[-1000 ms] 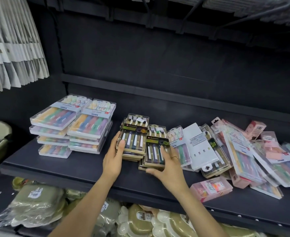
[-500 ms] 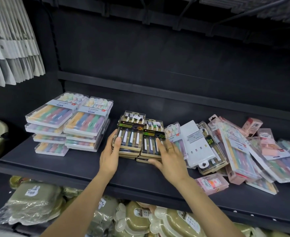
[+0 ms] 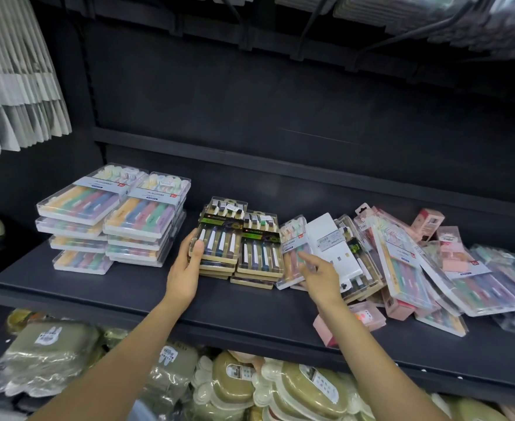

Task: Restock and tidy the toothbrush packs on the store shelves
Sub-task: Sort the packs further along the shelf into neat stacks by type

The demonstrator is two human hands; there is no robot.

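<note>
Toothbrush packs with dark labels (image 3: 238, 247) sit in two low stacks at the middle of the dark shelf (image 3: 122, 287), touching side by side. The left hand (image 3: 186, 268) grips the near left corner of the left stack, thumb laid on its top pack. The right hand (image 3: 320, 275), just right of these stacks, has loose, nearly straight fingers touching a pastel pack (image 3: 292, 253) and grips nothing. Left of the stacks stand clear boxed packs (image 3: 113, 220); right of them lies a jumbled heap (image 3: 426, 262).
</note>
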